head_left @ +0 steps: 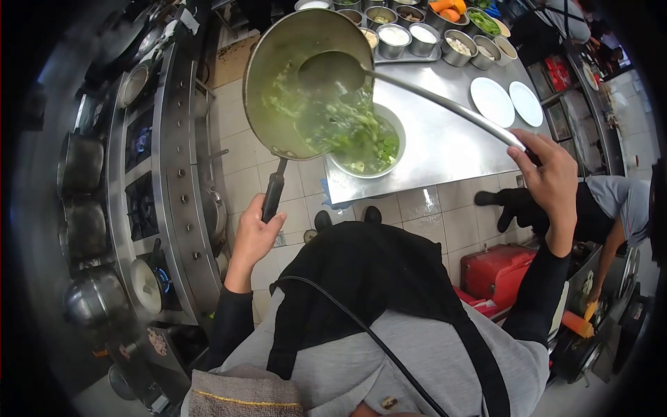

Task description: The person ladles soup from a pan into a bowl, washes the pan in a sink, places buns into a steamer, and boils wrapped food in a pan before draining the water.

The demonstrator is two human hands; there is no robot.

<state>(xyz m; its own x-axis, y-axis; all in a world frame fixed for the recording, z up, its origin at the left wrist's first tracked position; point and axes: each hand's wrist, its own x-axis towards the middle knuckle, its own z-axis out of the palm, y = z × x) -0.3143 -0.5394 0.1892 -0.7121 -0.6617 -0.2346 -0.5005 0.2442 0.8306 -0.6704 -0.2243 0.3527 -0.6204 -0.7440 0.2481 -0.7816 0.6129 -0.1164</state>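
Note:
My left hand (pixel 253 236) is closed round the black handle of a deep wok (pixel 260 104), which is tilted over the corner of the steel table. Green leafy soup (pixel 326 118) pours from its lower rim into a white bowl (pixel 401 132). My right hand (pixel 545 167) grips the far end of a long ladle (pixel 438 103). The ladle's dark round head lies inside the wok above the pouring soup. Steam blurs part of the wok's inside.
Two white plates (pixel 492 102) and metal containers of ingredients (pixel 393 40) stand on the steel table (pixel 445 156). A stove (pixel 142 201) runs along the left, with a pan (pixel 146 286) over a blue flame. At right, another person (pixel 611 201) bends beside a red case (pixel 495 272).

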